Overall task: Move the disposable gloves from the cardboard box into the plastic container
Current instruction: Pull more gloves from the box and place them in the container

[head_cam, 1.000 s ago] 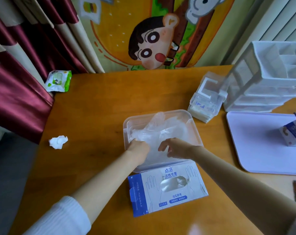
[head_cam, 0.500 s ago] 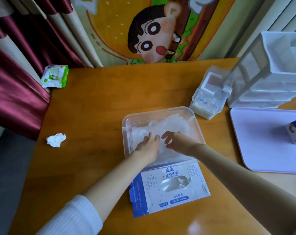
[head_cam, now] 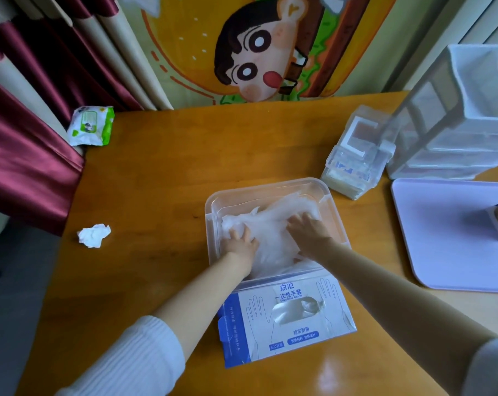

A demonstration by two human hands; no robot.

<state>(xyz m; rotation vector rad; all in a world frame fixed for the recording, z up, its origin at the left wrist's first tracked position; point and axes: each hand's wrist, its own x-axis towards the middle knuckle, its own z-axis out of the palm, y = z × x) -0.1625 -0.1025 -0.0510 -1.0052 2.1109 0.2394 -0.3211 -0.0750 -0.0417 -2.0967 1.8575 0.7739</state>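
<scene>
A crumpled tissue (head_cam: 93, 235) lies on the left of a wooden table (head_cam: 156, 172). In the centre, the left hand (head_cam: 240, 243) and right hand (head_cam: 309, 231), a little apart, press flat with straight fingers on clear gloves (head_cam: 273, 227) heaped inside a plastic container (head_cam: 210, 201). The cardboard box (head_cam: 285, 324) touches its near edge. A pale tray (head_cam: 442, 224) lies to the right.

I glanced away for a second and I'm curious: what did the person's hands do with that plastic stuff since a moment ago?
The left hand and right hand let go of the bunched disposable gloves, spread flat, and now press the pile lower into the plastic container. The cardboard glove box and crumpled tissue stayed put.
</scene>
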